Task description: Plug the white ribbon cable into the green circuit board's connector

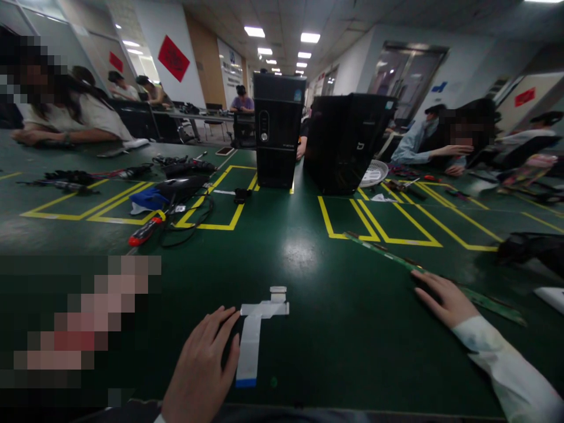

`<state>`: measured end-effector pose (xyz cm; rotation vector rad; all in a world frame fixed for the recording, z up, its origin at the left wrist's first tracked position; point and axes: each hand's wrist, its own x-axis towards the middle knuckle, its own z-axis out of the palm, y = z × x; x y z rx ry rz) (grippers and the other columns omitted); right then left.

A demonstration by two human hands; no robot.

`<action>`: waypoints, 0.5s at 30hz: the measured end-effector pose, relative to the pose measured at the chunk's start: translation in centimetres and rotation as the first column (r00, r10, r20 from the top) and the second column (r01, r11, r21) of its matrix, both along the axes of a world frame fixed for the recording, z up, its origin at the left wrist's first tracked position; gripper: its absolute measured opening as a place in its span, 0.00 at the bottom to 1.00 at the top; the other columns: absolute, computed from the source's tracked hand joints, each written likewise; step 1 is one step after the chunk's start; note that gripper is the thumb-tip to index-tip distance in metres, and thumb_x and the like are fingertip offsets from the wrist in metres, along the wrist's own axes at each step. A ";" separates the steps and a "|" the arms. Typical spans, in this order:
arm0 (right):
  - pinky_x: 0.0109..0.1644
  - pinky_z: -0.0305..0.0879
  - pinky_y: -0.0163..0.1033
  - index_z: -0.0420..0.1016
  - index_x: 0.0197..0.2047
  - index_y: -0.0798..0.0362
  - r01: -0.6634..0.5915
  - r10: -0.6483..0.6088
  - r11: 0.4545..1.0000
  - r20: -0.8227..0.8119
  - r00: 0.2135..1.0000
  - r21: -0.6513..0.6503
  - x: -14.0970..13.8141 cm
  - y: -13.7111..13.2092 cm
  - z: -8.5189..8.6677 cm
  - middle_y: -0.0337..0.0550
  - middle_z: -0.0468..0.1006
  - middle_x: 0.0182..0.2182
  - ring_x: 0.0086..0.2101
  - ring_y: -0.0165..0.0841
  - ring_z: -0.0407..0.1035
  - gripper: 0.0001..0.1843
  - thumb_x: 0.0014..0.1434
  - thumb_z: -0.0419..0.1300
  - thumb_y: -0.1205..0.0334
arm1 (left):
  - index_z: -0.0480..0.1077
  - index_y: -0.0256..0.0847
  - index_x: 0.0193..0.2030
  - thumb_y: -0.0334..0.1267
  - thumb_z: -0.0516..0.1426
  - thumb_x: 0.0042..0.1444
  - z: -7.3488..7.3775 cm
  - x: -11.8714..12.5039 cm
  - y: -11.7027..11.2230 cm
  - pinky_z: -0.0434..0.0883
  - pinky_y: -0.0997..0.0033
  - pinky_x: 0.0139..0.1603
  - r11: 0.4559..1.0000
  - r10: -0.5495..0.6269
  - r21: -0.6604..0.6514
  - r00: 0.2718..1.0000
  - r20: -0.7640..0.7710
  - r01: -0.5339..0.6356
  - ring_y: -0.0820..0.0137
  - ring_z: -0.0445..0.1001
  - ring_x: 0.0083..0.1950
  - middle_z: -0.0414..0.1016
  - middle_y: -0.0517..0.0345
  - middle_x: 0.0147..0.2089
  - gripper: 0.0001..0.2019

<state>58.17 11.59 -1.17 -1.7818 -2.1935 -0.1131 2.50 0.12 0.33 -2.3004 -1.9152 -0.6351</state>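
Note:
A white flat ribbon cable (pixel 249 346) with a blue-tipped end and a small connector lies on the green table in front of me. Beside it, my left hand (pixel 207 349) has its fingers stretched forward, the fingertips at the cable's left side arm; whether they press on it I cannot tell. On the right, a long, narrow green circuit board (pixel 383 252) lies slantwise across the table. My right hand (pixel 445 296) rests over its middle, fingers extended and thumb apart on the near side, hiding part of the board.
Two black computer towers (pixel 277 132) stand at the back. A red-and-black screwdriver (pixel 145 231), a blue-and-black item (pixel 152 198) and dark cables lie left. Yellow tape rectangles (pixel 211 227) mark the green table (pixel 326 352). A white basket (pixel 375 173) sits behind. People sit on both sides.

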 end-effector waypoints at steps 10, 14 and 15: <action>0.58 0.60 0.53 0.64 0.60 0.53 -0.366 0.370 0.926 -0.027 0.929 0.092 -11.9 0.6 0.2 0.52 0.67 0.57 0.56 0.42 0.60 0.25 0.66 0.43 0.51 | 0.67 0.39 0.56 0.42 0.49 0.62 -0.2 0.0 0.0 0.66 0.48 0.58 1.000 -0.018 0.013 1.000 0.008 0.018 0.56 0.67 0.58 0.70 0.47 0.57 0.19; 0.60 0.57 0.55 0.62 0.61 0.54 -0.469 0.471 0.880 -0.015 0.882 0.072 -17.9 0.5 1.0 0.53 0.64 0.58 0.58 0.43 0.57 0.26 0.66 0.43 0.50 | 0.66 0.39 0.57 0.42 0.49 0.62 -0.3 -0.1 0.0 0.66 0.48 0.58 1.000 -0.018 -0.006 1.000 0.012 0.018 0.56 0.67 0.59 0.69 0.47 0.57 0.19; 0.60 0.56 0.55 0.62 0.61 0.54 -0.490 0.491 0.870 -0.015 0.871 0.062 -19.2 0.6 1.2 0.53 0.64 0.58 0.58 0.44 0.56 0.27 0.65 0.43 0.49 | 0.66 0.40 0.57 0.42 0.49 0.62 -0.4 -0.1 0.0 0.66 0.48 0.58 1.000 -0.014 -0.010 1.000 0.012 0.014 0.56 0.67 0.59 0.69 0.47 0.57 0.19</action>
